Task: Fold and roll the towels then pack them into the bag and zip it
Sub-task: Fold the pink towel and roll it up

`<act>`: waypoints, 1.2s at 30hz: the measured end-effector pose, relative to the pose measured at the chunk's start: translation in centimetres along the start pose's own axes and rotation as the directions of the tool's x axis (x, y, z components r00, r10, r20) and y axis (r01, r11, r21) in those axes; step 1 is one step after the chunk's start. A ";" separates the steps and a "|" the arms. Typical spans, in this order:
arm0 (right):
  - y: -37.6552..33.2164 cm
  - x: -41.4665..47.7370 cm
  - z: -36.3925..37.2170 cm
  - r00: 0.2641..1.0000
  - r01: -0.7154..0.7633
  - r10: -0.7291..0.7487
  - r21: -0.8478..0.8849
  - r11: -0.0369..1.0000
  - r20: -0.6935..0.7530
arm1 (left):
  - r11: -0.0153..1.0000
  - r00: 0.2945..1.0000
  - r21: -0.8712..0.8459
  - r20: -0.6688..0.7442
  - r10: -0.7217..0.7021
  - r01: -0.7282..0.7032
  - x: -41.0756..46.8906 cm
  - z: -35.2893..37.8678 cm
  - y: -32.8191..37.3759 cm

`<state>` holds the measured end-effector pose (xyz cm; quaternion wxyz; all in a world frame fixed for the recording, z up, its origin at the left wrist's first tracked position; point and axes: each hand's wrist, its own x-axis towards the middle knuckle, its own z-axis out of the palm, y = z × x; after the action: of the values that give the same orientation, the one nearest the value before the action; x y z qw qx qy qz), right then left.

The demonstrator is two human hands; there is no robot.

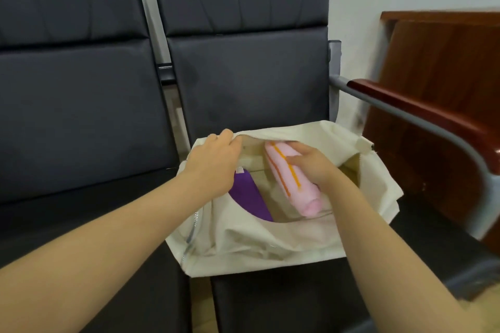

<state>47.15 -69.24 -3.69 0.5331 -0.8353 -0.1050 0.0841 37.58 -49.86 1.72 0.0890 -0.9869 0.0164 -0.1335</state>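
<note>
Head view: right hand (315, 167) is lowering a pink roll (290, 178) into the bag (259, 249) while left hand (216, 162) is holding the mouth open.

Right fingers (299, 161) are curling together over the roll's upper side, clamping it, with the far end tucking under the rim beyond the fingertips and the near end sticking out below the palm. Left fingers are pinching shut on the far rim, lifting it. A purple towel (250, 197) is already lying inside, just beneath the left wrist. To do this well, the roll is best going in beside the purple one, kept tight so it does not unwind. Open floor is showing between the two towels; the zip (192, 230) is running along the near-left edge, and an armrest (422, 119) is crowding the right side.
</note>
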 end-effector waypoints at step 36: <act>-17.3 -10.8 15.4 0.942 0.247 -0.319 -0.855 0.457 0.102 | 0.996 0.987 -0.065 -0.141 -0.074 0.065 -9.6 -3.9 -8.1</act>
<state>31.38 -51.57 5.86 0.0596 -0.9613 -0.2503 -0.0989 27.41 -42.02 4.36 0.0530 -0.9770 -0.0077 -0.2063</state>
